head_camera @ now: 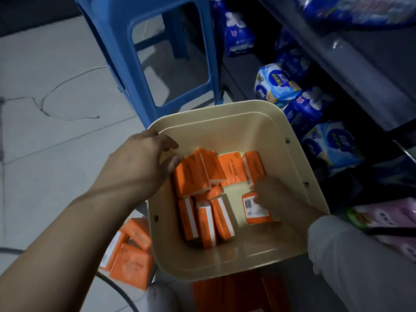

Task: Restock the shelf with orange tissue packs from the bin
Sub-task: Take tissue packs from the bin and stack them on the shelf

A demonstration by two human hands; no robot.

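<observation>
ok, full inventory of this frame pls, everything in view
bin: one, cream, centre, in front of the stool
orange tissue packs: about nine, orange, inside the bin
loose packs: at least three, orange, floor left of the bin
stool: one, blue, behind the bin
wrapped packs: several, blue and white, under the shelf at right
pink pack: one, pink, lower right
shelf: one, grey, right
left hand: bare, on the bin's left rim
right hand: white sleeve, in the bin, touching a barcode-up pack; grip unclear
</observation>
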